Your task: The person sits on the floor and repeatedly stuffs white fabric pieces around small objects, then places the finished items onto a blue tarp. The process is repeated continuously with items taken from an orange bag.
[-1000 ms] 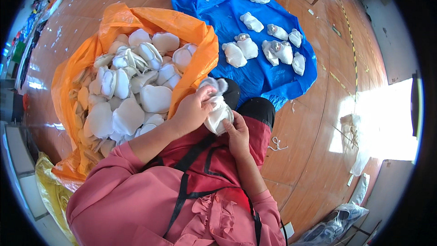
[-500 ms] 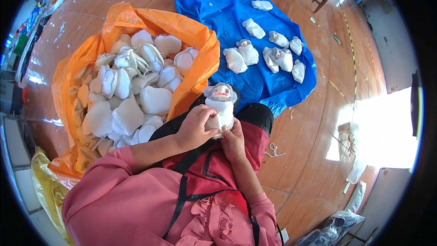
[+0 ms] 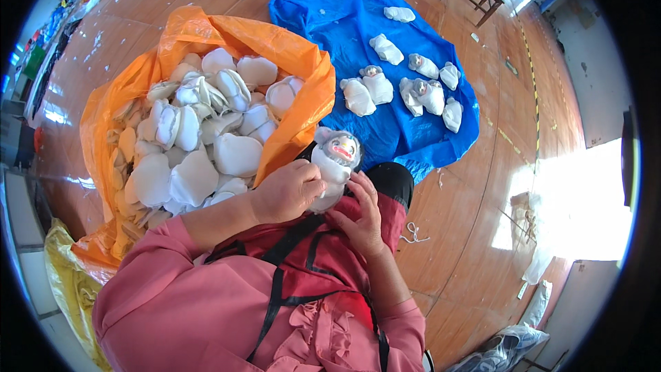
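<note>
Grey plush and white cloth: one small doll [image 3: 337, 169], wrapped below the head, with a red-mouthed face showing. Location: above the person's red apron [image 3: 337, 253], just right of the right-hand rim of the orange sack [image 3: 315, 89] and short of the near edge of the blue sheet [image 3: 389, 136].

Handling, judged by eye: light, soft, apt to squash under a firm pinch; wrap seemingly thin and loose, likely to slide or ride up. Breakage improbable; the face might scuff. Suggested hold: padded body below the chin, one hand to each side, fingertips off the face.

Left hand [image 3: 288, 191]: thumb and fingers drawn together, pinching the wrap at the doll's left side. Right hand [image 3: 361, 215]: thumb and fingers apart about the doll's lower right side; firm contact, I cannot tell from here.

Relation to grip: doll between the two hands, head clear beyond the fingertips and toward the blue sheet, lower end toward the apron.

Adjacent: white padded pieces [image 3: 194, 173], heaped within the orange sack; wrapped dolls [image 3: 377, 87], lying toward the blue sheet's right edge.
</note>
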The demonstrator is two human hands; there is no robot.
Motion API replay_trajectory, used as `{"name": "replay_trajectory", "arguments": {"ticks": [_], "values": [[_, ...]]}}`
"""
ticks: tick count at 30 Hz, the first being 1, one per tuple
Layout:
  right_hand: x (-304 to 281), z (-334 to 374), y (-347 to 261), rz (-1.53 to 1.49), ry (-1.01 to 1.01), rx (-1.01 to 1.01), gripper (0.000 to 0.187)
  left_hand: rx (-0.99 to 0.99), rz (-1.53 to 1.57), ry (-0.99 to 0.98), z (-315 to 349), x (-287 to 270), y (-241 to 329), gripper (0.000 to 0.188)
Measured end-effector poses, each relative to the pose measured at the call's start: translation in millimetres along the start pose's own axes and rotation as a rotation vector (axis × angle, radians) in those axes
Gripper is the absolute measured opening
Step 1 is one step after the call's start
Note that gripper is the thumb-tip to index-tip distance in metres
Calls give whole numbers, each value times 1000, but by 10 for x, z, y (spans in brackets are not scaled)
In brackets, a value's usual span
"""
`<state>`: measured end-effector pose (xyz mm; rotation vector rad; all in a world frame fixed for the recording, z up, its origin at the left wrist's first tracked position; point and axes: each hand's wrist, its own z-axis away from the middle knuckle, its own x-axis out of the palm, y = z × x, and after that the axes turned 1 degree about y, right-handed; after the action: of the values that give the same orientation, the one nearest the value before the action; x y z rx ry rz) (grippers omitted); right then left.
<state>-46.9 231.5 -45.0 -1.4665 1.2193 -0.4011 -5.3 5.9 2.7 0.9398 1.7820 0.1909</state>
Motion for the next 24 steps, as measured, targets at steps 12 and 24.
{"name": "replay_trajectory", "arguments": {"ticks": [12,24], "values": [[35,-307,-249,103,-457,-38,90,-325,292,-174,-296,-367,204,16],[348,102,53,-1064,73,588,70,-1039,1138,28,-40,-139,-1,24]]}}
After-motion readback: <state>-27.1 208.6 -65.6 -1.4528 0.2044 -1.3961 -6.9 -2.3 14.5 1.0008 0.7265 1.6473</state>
